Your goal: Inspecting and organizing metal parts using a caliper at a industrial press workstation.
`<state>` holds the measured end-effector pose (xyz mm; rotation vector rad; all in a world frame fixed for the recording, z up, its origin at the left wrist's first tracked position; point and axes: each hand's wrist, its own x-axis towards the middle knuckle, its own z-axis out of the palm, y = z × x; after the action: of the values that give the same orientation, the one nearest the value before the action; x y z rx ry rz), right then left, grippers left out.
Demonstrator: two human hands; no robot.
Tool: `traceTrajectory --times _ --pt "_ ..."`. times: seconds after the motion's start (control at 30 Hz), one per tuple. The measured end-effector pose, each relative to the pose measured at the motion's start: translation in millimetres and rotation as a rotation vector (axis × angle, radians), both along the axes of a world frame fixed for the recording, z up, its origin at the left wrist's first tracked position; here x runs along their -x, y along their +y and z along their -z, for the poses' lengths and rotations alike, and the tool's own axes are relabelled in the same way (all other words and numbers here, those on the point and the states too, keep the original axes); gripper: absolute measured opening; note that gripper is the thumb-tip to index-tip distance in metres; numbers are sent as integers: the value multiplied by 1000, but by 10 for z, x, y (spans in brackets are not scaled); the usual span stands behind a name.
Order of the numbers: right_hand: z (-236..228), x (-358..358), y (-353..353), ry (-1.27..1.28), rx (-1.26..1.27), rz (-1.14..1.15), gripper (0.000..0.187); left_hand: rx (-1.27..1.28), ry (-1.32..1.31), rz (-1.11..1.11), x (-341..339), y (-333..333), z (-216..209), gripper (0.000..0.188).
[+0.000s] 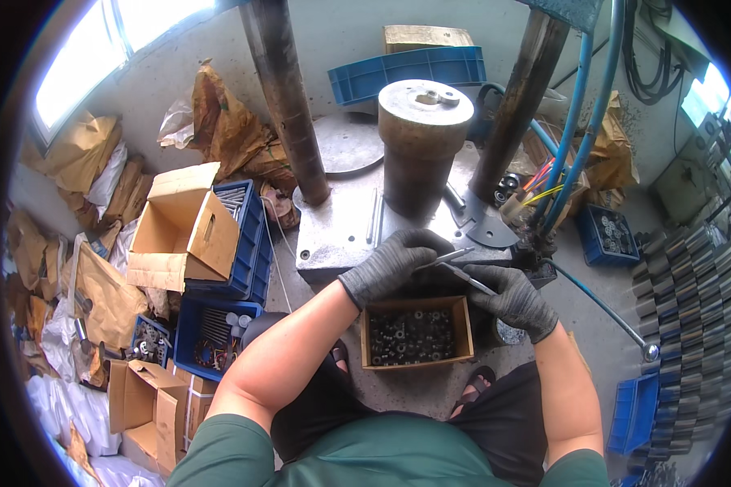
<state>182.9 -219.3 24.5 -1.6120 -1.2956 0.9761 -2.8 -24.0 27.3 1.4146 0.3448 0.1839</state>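
Note:
My left hand [398, 261], in a grey glove, is closed around a slim metal rod [453, 256] whose end points right. In the same kind of glove, my right hand [516, 302] grips a second metal rod [473, 281] that slants up to the left, close to the first. I cannot tell whether the two rods touch. Below both hands a cardboard box [469, 331] on the floor holds many small dark metal parts [410, 334]. Behind them, on the metal press bed [341, 227], lie thin rods [374, 215] beside a thick steel cylinder [418, 154].
Two steel columns [288, 97] [520, 97] rise from the press bed. At left stand an open carton [166, 235] and blue crates [188, 325]. On the right are blue hoses [583, 105], a blue bin of parts [605, 235] and stacked metal pieces [694, 325].

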Motion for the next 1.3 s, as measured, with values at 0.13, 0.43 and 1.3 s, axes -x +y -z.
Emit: traceTrajectory --times 0.13,0.43,1.3 --pt "0 29 9 -27 -20 -19 48 72 18 5 5 9 -7 35" --pt "95 26 45 -271 -139 22 49 287 29 -39 -7 -1 -25 33" --pt "460 75 541 -877 -390 32 31 -1044 515 -613 473 1250 454 30"
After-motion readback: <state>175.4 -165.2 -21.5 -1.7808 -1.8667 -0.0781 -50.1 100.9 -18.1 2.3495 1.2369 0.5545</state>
